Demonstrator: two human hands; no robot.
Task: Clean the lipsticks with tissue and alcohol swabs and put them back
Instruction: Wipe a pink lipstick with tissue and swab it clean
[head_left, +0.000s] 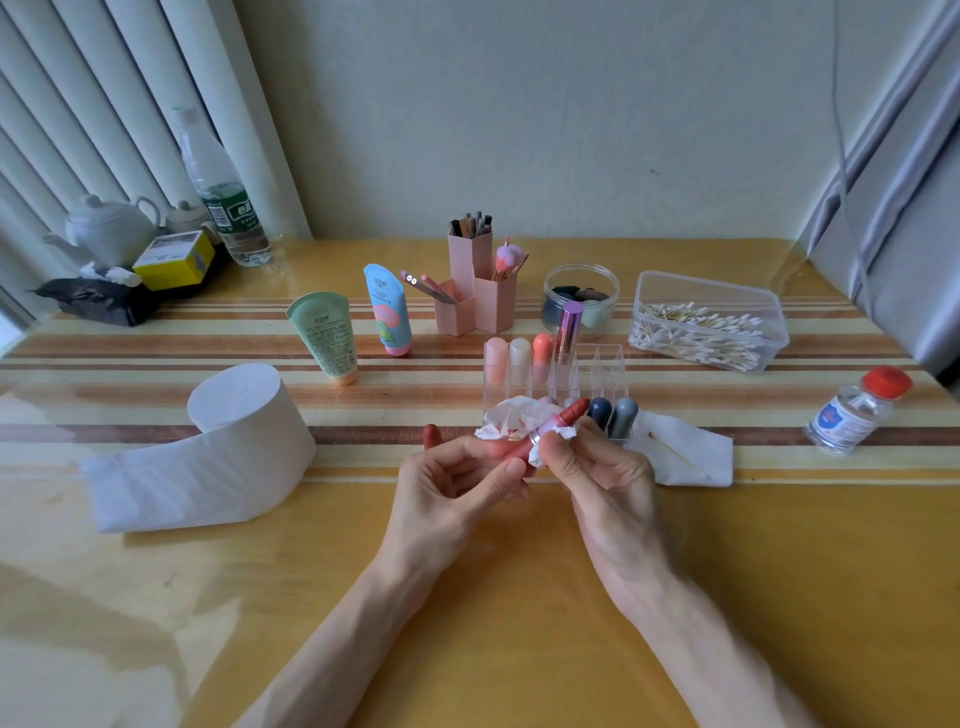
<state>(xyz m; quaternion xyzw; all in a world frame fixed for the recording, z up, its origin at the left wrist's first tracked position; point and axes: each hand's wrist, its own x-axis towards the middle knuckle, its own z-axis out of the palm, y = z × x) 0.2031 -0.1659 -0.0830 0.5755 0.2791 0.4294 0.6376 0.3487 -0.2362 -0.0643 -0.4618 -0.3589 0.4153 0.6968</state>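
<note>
Reddish-brown lipstick (569, 413), bullet wound out and pointing away to the right. We hold it in both hands above the table (519, 597). Left hand (457, 483): fingers curled round the lower tube. Right hand (597, 467): pinches the crumpled, pink-stained tissue (511, 418) round the collar. Just beyond the grip, a clear organiser (605, 364) with other lipsticks (543, 351). Right of the grip, a folded tissue (696, 460) bearing a used swab (670, 447), then the alcohol bottle (852, 415). Left of the grip, a tissue roll (244, 415).
</note>
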